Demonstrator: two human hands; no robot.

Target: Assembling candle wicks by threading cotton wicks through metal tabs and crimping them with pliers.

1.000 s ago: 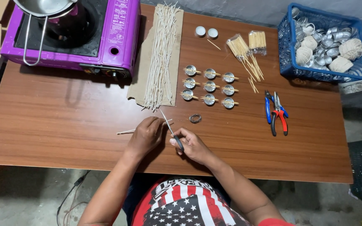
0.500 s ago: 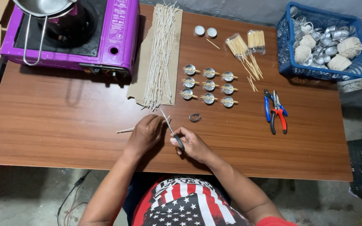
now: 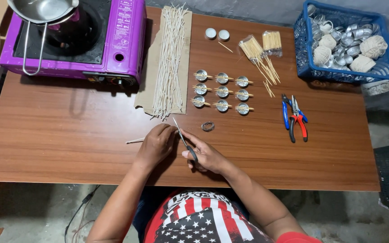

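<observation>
Head view: a thin pale wick (image 3: 135,141) lies across the front of the wooden tabletop (image 3: 59,130), pinned near one end under the left hand (image 3: 157,145), whose fingers are closed down on it, while its free end pokes out to the left. The right hand (image 3: 206,156) is clamped on the dark handles of small scissors (image 3: 183,139), blades angled up and away toward the left fingertips; whether the blades are parted cannot be told. The wick looks light and slender, likely somewhat stiff yet easy to bend or snap, so a pinch close to the cutting point seems the surest hold. The scissors look rigid and light, best gripped at the handle loops.

Just beyond the hands sits a small wire ring (image 3: 208,126). Farther back, a sheaf of wicks (image 3: 169,63) rests on a cardboard strip (image 3: 148,81), beside nine metal cups (image 3: 222,92) in three rows, each crossed by small sticks. Two white tealights (image 3: 217,33) and packets of sticks (image 3: 262,47) lie behind them. Pliers (image 3: 295,119) with blue and red grips rest to the right, near a blue basket (image 3: 303,54) of metal cups and twine balls. A purple stove (image 3: 113,42) with a steel pan (image 3: 41,9) occupies the far left corner.
</observation>
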